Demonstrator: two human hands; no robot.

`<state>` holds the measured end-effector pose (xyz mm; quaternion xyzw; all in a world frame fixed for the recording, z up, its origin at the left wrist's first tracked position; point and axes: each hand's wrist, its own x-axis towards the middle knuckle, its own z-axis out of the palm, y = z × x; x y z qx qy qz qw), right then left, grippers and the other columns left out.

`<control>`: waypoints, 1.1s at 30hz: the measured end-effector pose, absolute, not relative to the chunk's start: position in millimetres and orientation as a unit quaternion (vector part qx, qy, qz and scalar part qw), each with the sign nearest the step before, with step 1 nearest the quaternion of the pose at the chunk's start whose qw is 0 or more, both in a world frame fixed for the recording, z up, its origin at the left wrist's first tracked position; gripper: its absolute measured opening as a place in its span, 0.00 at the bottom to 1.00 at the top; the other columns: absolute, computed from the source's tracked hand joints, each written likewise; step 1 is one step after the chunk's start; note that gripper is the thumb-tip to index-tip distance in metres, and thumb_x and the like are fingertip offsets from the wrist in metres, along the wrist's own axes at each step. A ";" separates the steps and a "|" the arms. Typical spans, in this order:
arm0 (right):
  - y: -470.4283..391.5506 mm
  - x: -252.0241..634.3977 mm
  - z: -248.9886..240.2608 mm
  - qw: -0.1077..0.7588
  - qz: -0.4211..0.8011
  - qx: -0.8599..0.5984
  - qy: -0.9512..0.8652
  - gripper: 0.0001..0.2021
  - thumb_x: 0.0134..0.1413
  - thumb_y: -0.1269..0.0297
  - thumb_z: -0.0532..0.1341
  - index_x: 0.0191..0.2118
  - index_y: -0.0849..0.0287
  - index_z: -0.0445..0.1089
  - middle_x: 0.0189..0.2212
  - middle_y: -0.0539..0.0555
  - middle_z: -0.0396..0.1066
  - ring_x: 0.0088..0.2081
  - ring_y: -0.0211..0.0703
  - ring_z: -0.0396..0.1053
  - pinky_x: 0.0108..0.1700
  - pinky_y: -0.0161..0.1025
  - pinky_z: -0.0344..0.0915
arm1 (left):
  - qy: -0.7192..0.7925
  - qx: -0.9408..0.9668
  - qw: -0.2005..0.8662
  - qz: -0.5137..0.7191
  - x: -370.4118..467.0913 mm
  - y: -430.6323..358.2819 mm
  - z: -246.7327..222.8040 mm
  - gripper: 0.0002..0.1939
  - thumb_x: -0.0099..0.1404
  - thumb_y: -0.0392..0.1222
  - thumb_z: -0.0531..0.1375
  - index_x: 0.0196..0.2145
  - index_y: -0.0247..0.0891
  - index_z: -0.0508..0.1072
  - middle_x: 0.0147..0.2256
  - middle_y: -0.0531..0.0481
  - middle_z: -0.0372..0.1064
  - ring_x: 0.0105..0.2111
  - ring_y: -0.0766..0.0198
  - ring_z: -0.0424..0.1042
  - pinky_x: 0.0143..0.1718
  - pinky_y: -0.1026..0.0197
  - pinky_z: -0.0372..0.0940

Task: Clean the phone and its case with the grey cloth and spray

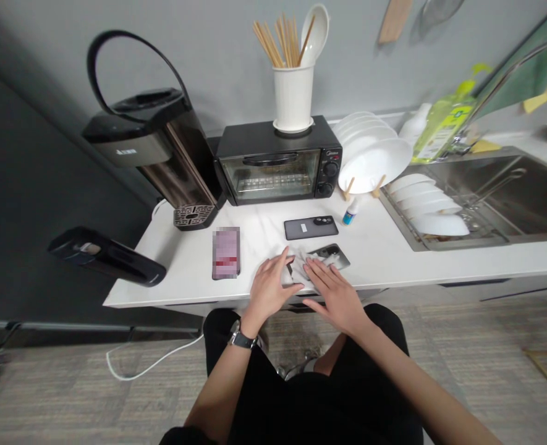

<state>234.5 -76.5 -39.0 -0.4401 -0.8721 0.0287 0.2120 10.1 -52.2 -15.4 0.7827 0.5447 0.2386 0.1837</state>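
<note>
A dark grey phone [342, 258] lies back up near the front edge of the white counter, its camera block at the right end. A crumpled white tissue [297, 261] covers much of it. My right hand [335, 296] rests flat on the tissue, fingers stretched out and thumb apart. At the phone's left end is my left hand [269, 285], its thumb and fingers spread in a curve beside the tissue; whether it touches the phone I cannot tell. Just behind lies a second dark phone [308, 228] with a small white label. A small white and blue bottle [350, 213] stands near it.
A phone with a blurred pink screen [225, 253] lies at left. Behind stand a water dispenser [162, 148], a toaster oven [273, 176] topped by a white utensil holder [293, 93], and racked plates [375, 164]. A black cylindrical object [115, 259] and a sink [500, 228] flank the counter.
</note>
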 end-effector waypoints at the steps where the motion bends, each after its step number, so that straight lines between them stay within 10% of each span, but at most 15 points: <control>1: -75.6 245.7 -40.4 0.215 0.023 -0.455 -0.864 0.39 0.72 0.46 0.56 0.78 0.57 0.41 0.75 0.60 0.51 0.75 0.57 0.51 0.72 0.61 0.55 | 0.539 0.785 0.185 0.244 10.1 -52.2 -14.9 0.57 0.63 0.50 0.73 0.76 0.49 0.42 0.63 0.48 0.72 0.63 0.48 0.67 0.68 0.43 0.58; 33: -50.4 253.8 -45.3 0.236 -0.026 -0.520 -0.820 0.40 0.71 0.42 0.55 0.76 0.65 0.50 0.74 0.65 0.54 0.74 0.62 0.52 0.72 0.62 0.55 | 0.538 0.784 0.192 0.241 11.5 -52.3 -13.3 0.55 0.64 0.50 0.72 0.76 0.52 0.41 0.65 0.50 0.70 0.65 0.51 0.66 0.70 0.43 0.54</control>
